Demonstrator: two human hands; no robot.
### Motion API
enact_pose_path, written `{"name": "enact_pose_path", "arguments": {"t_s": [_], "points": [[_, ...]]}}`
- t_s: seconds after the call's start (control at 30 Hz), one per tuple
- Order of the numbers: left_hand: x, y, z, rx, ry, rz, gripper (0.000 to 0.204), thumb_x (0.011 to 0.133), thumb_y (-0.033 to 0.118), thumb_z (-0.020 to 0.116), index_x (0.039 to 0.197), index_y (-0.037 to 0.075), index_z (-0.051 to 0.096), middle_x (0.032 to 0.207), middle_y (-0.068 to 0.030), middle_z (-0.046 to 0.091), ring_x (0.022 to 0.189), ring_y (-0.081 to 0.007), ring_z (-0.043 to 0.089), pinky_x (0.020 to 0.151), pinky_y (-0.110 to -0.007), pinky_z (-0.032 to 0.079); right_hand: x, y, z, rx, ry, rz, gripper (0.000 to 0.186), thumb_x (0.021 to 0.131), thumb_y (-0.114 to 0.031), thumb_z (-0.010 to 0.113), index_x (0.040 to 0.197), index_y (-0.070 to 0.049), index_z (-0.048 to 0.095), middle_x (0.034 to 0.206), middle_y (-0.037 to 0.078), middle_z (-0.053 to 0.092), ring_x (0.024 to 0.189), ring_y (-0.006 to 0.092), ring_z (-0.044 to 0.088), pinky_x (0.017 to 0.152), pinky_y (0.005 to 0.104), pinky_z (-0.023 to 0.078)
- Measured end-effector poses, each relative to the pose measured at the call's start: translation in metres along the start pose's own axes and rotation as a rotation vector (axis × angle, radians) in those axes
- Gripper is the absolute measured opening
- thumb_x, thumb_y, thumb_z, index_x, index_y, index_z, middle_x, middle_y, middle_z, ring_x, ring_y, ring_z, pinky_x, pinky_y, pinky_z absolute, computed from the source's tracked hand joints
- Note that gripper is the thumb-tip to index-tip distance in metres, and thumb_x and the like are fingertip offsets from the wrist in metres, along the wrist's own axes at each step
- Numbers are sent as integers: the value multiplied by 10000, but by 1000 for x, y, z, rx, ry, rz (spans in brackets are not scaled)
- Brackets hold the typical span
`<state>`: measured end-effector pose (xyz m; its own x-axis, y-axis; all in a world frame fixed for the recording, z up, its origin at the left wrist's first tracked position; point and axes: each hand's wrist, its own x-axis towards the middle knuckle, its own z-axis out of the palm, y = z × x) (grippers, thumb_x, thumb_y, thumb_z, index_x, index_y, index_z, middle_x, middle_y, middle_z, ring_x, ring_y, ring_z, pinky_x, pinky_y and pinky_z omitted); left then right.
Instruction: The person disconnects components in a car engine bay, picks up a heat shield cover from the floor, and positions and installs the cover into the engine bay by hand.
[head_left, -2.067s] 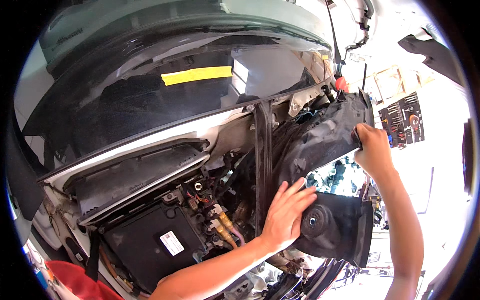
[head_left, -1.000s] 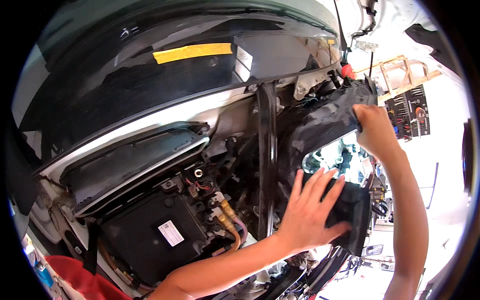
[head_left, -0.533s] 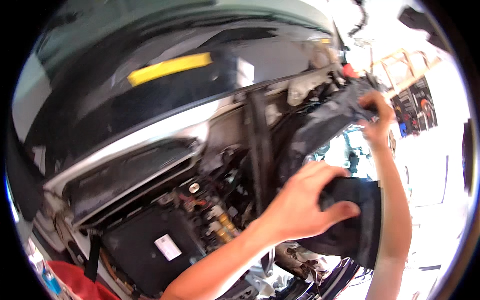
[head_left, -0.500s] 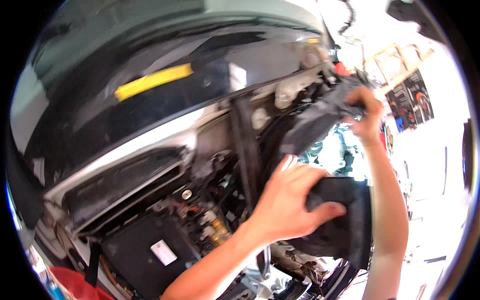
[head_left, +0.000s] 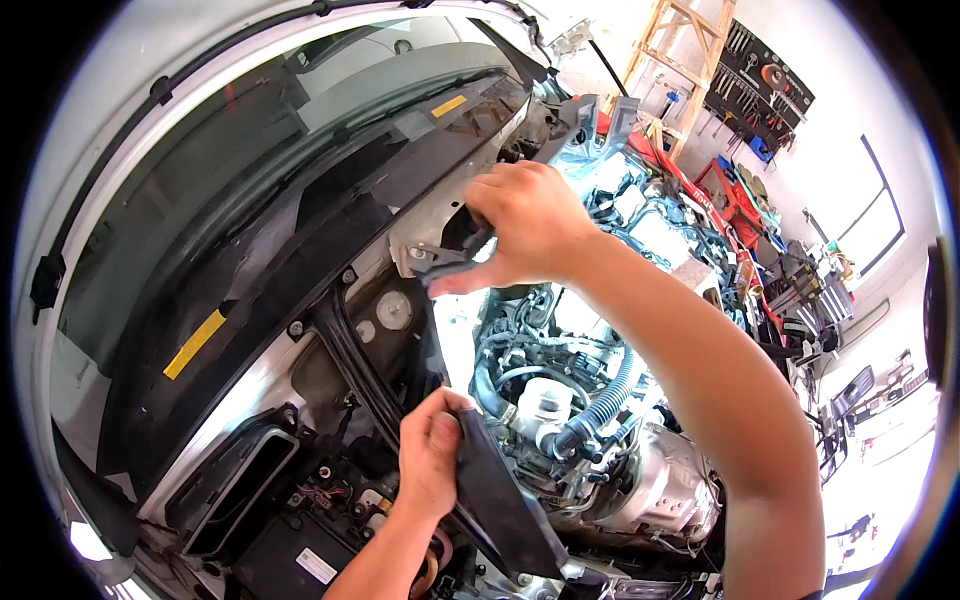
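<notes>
A long black plastic trim panel [head_left: 500, 495] is held over the edge of an open car engine bay. My left hand [head_left: 428, 455] is closed on its near part, thumb on top. Further up, my right hand [head_left: 530, 222] reaches across and grips its far part, with a dark bracket-like edge between thumb and fingers. Beneath the panel, hoses and wiring surround a white reservoir [head_left: 545, 402] and a ribbed hose [head_left: 602, 405]. My right forearm hides part of the engine.
The windscreen [head_left: 250, 180] and a dark cowl with yellow tape [head_left: 194, 345] lie to the left. A black battery box [head_left: 290, 550] sits at the lower left. At the back stand a wooden ladder [head_left: 680, 70], a tool board [head_left: 758, 85] and red equipment [head_left: 735, 205].
The panel has turned and shifted left, uncovering more of the engine. Both hands have moved left, the left one also lower, and the whole view has swung.
</notes>
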<state>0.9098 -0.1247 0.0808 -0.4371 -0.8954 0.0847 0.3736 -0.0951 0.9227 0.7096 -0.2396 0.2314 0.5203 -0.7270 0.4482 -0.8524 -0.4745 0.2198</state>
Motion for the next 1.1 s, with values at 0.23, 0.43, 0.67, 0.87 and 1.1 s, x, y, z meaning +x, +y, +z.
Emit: {"name": "enact_pose_path", "arguments": {"t_s": [0.23, 0.43, 0.67, 0.87, 1.1], "points": [[6, -11, -2, -124, -16, 32, 713, 931, 728, 485, 867, 26, 588, 787, -30, 574, 773, -124, 547, 719, -259, 415, -4, -2, -9, 22, -122, 50, 889, 645, -892, 606, 741, -9, 654, 760, 123, 663, 808, 325, 674, 808, 391, 511], [-6, -27, 3, -8, -33, 90, 709, 947, 702, 485, 792, 17, 585, 762, -36, 565, 763, -141, 554, 730, -268, 415, -33, -5, -7, 67, -37, 15, 814, 623, -827, 692, 703, -25, 575, 717, 86, 579, 782, 309, 624, 788, 396, 486], [22, -44, -27, -336, -112, 40, 468, 1058, 388, 458, 782, 23, 554, 748, -67, 538, 714, -187, 531, 806, -376, 456, -8, -6, -3, 94, -181, 111, 862, 674, -861, 618, 769, -5, 631, 806, 110, 658, 877, 302, 648, 898, 389, 470], [54, 57, 18, 403, 265, 298, 355, 986, 323, 609, 941, -29, 611, 896, -106, 636, 851, -163, 586, 809, -323, 461, -29, -13, -21, 80, -89, 184, 893, 679, -855, 618, 880, 14, 661, 946, 139, 664, 1044, 330, 611, 1003, 405, 436], [154, 116, 85, 1581, 42, 351, 739, 882, 595, 649, 1290, -19, 596, 1221, -293, 635, 1167, -443, 598, 1001, -483, 466, -94, -74, 25, 398, 275, 1007, 975, 820, -253, 757, 1504, 117, 168, 1588, 320, 153, 1505, 434, 142, 1234, 470, 168]]}}
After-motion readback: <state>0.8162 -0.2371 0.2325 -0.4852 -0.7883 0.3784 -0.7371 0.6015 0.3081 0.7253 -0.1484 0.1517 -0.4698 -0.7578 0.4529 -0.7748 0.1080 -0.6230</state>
